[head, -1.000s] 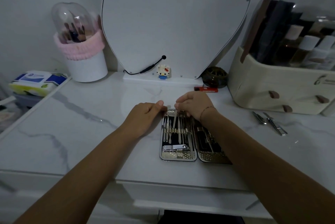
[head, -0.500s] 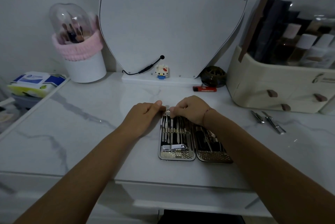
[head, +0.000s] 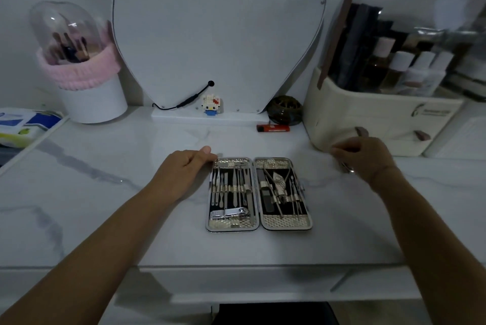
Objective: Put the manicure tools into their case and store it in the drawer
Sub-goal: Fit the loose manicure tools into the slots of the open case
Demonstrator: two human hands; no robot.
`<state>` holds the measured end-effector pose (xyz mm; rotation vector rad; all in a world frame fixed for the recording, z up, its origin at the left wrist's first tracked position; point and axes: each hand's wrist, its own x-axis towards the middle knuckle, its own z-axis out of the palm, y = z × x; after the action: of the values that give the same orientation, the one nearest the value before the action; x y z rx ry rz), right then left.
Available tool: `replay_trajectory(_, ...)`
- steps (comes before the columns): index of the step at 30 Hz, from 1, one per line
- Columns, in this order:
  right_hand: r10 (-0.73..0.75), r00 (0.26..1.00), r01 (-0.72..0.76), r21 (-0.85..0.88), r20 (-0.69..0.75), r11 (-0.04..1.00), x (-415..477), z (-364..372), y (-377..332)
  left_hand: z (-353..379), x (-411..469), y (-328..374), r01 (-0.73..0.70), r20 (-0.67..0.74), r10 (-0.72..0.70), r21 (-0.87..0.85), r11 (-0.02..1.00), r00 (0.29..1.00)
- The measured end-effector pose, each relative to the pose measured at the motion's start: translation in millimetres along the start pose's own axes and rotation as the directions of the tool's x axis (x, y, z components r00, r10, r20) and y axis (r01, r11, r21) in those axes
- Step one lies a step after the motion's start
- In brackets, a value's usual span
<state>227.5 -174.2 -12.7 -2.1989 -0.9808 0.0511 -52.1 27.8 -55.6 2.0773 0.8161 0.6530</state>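
The manicure case (head: 259, 224) lies open flat on the marble vanity top, both halves lined with several metal tools under their straps; a nail clipper (head: 231, 212) sits in the left half. My left hand (head: 184, 169) rests on the table with its thumb against the case's far left corner. To the right of the case, in front of the organizer, my right hand (head: 368, 159) has its fingers curled around a loose metal tool (head: 347, 168), and only a short shiny end of it shows. The hand hides any other loose tool.
A cream cosmetics organizer (head: 368, 119) with small drawers stands at the back right. An orange lighter (head: 273, 128), a dark round holder (head: 285, 110) and a toy figure (head: 211, 105) sit by the mirror base. A brush holder (head: 86, 87) and a wipes pack (head: 23, 124) are at the left.
My right hand left the case's far edge and swung right to where the loose tools lay, closing over them. The left hand stayed at the case's corner.
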Motion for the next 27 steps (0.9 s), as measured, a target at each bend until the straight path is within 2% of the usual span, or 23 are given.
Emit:
replay_trajectory(5,0.099,0.983,-0.113,-0.087,-0.156,0.99,-5.5,-31.7,42.8,1.5,-1.0,2.6,0.009,-0.005,-0.009,0.002,1.0,1.0)
replay_trajectory(10,0.175,0.983,-0.18,-0.1,-0.058,0.979,-12.3,-29.8,57.1,4.0,1.6,-5.0,0.033,-0.016,-0.034,-0.078,0.996,0.999)
replay_trajectory(15,0.186,0.981,-0.19,-0.105,-0.047,0.976,-12.1,-23.3,56.6,5.0,5.1,-15.4,0.035,-0.01,-0.036,-0.125,0.992,0.999)
replay_trajectory(19,0.197,0.979,-0.203,-0.173,-0.051,0.964,-6.5,-21.8,51.6,5.3,5.9,-15.3,0.029,-0.02,-0.032,-0.111,0.993,0.999)
replay_trajectory(27,0.2,0.971,-0.137,-0.379,0.131,0.915,8.7,-23.1,45.4,4.3,4.9,-14.6,0.009,-0.005,-0.01,-0.103,0.995,1.0)
